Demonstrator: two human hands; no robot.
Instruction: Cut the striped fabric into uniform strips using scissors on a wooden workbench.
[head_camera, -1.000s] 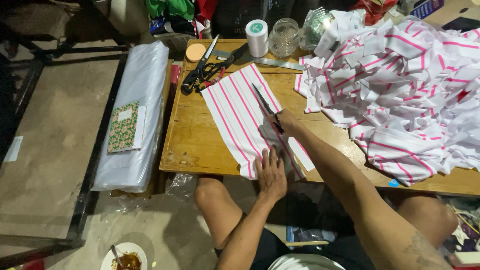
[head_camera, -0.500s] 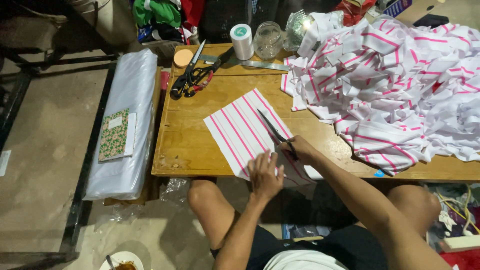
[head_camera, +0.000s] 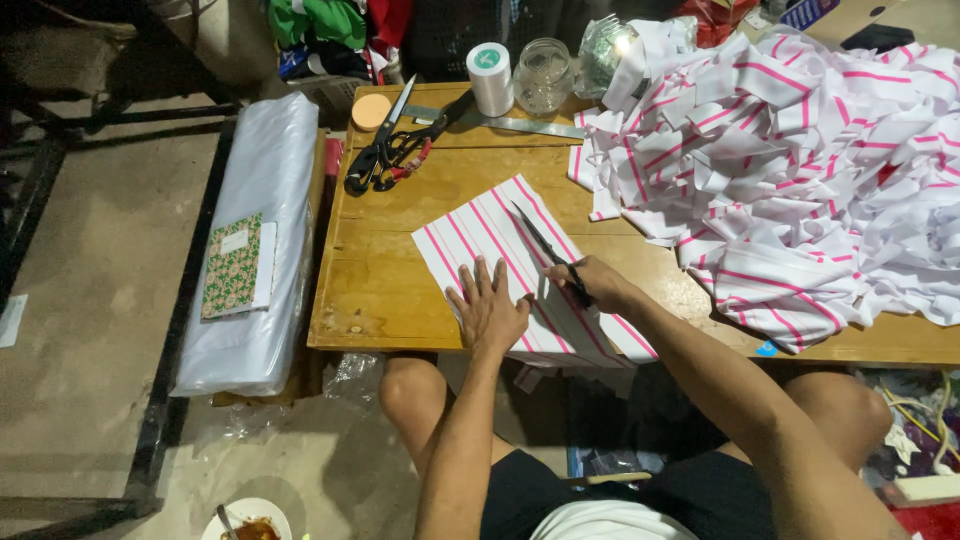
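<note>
A white cloth piece with pink stripes (head_camera: 478, 232) lies flat on the low wooden table (head_camera: 390, 280). My left hand (head_camera: 490, 305) presses flat on its near edge, fingers spread. My right hand (head_camera: 598, 283) grips black scissors (head_camera: 548, 250), whose blades point up-left along the cloth. A large heap of the same striped cloth pieces (head_camera: 790, 150) covers the table's right side.
Two more pairs of black scissors (head_camera: 395, 145), a metal ruler (head_camera: 500, 122), a white thread spool (head_camera: 490, 78), a glass jar (head_camera: 545, 75) and an orange lid (head_camera: 371, 110) sit at the table's back. A plastic-wrapped roll (head_camera: 255, 240) with a notebook (head_camera: 236, 265) lies left. A plate (head_camera: 248, 520) is on the floor.
My left hand has slid further up onto the striped cloth. My right hand with the scissors has shifted slightly, the blades now lying along the cloth. The camera view moved.
</note>
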